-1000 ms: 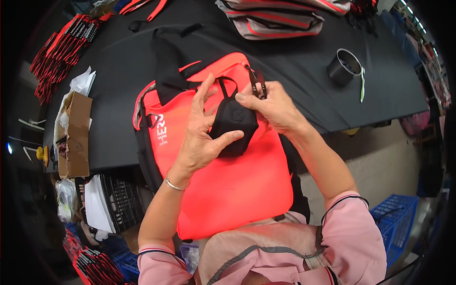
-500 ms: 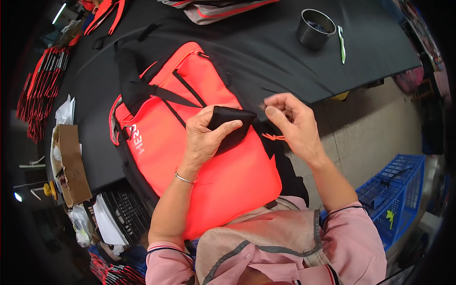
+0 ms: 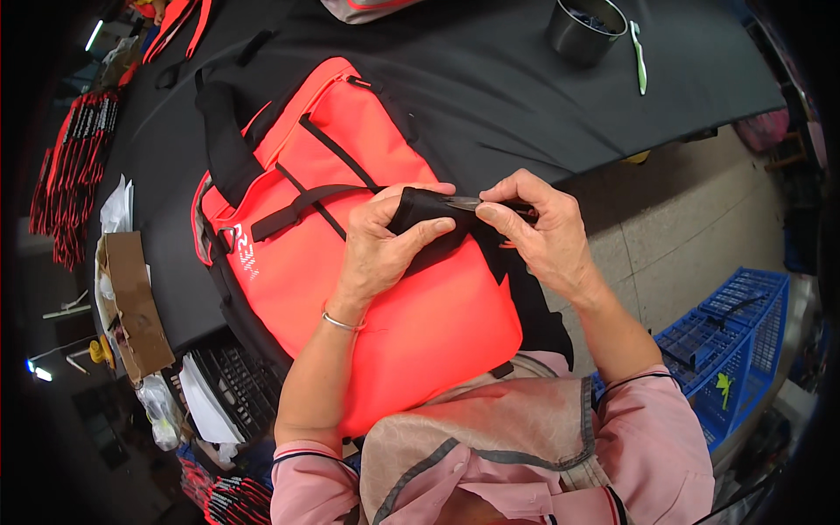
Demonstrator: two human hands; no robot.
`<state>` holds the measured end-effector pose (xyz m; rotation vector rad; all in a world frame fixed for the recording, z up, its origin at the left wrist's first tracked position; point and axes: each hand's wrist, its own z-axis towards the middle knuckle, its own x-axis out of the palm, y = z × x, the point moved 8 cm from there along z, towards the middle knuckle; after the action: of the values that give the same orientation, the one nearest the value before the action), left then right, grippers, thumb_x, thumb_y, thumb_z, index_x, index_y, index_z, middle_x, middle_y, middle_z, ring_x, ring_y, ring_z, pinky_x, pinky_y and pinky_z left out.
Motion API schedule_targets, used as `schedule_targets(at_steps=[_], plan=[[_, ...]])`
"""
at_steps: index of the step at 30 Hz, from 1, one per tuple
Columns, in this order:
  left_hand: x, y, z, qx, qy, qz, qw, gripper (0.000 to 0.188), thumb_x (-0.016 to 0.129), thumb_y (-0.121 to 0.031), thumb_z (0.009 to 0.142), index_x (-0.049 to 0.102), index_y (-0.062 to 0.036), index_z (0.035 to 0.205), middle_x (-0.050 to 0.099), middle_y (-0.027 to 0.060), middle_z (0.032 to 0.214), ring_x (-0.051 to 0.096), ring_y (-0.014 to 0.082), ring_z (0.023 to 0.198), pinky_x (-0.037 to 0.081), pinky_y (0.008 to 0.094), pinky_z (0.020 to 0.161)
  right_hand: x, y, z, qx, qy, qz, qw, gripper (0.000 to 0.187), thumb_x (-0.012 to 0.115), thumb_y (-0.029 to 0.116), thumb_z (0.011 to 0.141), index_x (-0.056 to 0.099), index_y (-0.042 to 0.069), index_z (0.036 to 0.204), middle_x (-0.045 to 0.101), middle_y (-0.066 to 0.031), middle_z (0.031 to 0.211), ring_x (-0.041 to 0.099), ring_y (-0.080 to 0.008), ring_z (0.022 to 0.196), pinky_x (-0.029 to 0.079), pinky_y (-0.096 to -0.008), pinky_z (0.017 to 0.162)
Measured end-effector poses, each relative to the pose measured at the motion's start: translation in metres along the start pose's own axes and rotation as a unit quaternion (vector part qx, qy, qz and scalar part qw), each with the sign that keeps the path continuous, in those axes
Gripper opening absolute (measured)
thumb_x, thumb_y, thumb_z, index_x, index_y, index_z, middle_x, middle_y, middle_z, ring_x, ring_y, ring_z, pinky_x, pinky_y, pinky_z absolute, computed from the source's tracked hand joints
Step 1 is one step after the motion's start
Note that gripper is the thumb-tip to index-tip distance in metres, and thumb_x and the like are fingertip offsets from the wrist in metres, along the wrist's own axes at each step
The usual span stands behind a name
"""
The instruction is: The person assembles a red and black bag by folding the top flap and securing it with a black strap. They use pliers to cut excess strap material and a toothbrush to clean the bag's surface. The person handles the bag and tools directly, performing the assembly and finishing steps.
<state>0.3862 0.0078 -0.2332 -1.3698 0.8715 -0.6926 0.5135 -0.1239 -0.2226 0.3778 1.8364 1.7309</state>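
One small black fabric piece (image 3: 422,207), pinched in the left hand (image 3: 372,241) above a coral-red, black-trimmed backpack (image 3: 424,337), with a slim pointed silver metal tool (image 3: 461,203), gripped by the right hand (image 3: 553,236), lying crosswise, tip leftward over the fabric, contact unclear.

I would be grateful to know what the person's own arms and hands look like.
The left hand and right hand are both gloveless. A thin, silver-coloured bracelet circles the left wrist; none shows on the right. The left sleeve and right sleeve are short and pink, with dark stripes near the cuffs.
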Motion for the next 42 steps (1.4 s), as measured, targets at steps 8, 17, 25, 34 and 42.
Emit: schedule_targets(at_steps=[8,17,25,34,42], plan=[[0.002,0.005,0.001,-0.001,0.014,0.004,1.0,0.019,0.078,-0.004,0.082,0.077,-0.0038,0.102,0.073,0.0089,0.11,0.066,0.0135,0.097,0.053,0.0289,0.086,-0.005,-0.004,0.007,0.05,0.03,0.06,0.997,0.013,0.073,0.01,0.088,0.067,-0.001,0.089,0.068,-0.0027,0.079,0.061,-0.0076,0.075,0.05,-0.0246,0.071],[-0.027,0.006,0.007,0.011,-0.057,0.114,0.992,0.025,0.08,-0.011,0.082,0.074,0.0012,0.102,0.073,0.0036,0.09,0.067,0.0091,0.081,0.055,0.0237,0.073,-0.016,-0.008,0.008,0.048,-0.067,0.075,0.994,0.023,0.077,0.013,0.087,0.064,0.002,0.104,0.064,0.0009,0.086,0.057,-0.0062,0.077,0.048,-0.0216,0.07],[-0.088,-0.002,0.018,-0.008,-0.149,-0.077,0.986,0.026,0.082,-0.022,0.083,0.074,0.001,0.089,0.071,0.0012,0.08,0.063,0.0048,0.07,0.051,0.0211,0.062,0.126,0.044,-0.063,-0.227,0.221,-0.208,0.926,0.031,0.065,-0.003,0.074,0.066,0.004,0.104,0.06,-0.0112,0.094,0.069,-0.028,0.076,0.056,-0.0389,0.058],[-0.079,-0.037,-0.027,0.016,-0.127,0.044,0.991,0.037,0.078,-0.019,0.085,0.071,-0.0004,0.116,0.073,0.0052,0.098,0.069,0.0122,0.085,0.057,0.0261,0.078,0.111,0.004,-0.091,-0.165,0.418,-0.23,0.863,0.008,0.063,0.005,0.083,0.061,0.003,0.09,0.057,-0.0141,0.093,0.066,-0.0278,0.074,0.054,-0.0394,0.064],[0.053,-0.015,-0.174,0.115,0.155,0.424,0.885,0.037,0.071,-0.036,0.086,0.074,-0.0071,0.109,0.034,0.0193,0.158,0.036,0.0406,0.139,0.026,0.0578,0.114,-0.118,-0.012,-0.061,0.03,-0.054,-0.096,0.993,0.012,0.07,0.01,0.086,0.066,0.0,0.092,0.061,-0.0011,0.081,0.043,-0.0053,0.063,0.034,-0.0216,0.059]])
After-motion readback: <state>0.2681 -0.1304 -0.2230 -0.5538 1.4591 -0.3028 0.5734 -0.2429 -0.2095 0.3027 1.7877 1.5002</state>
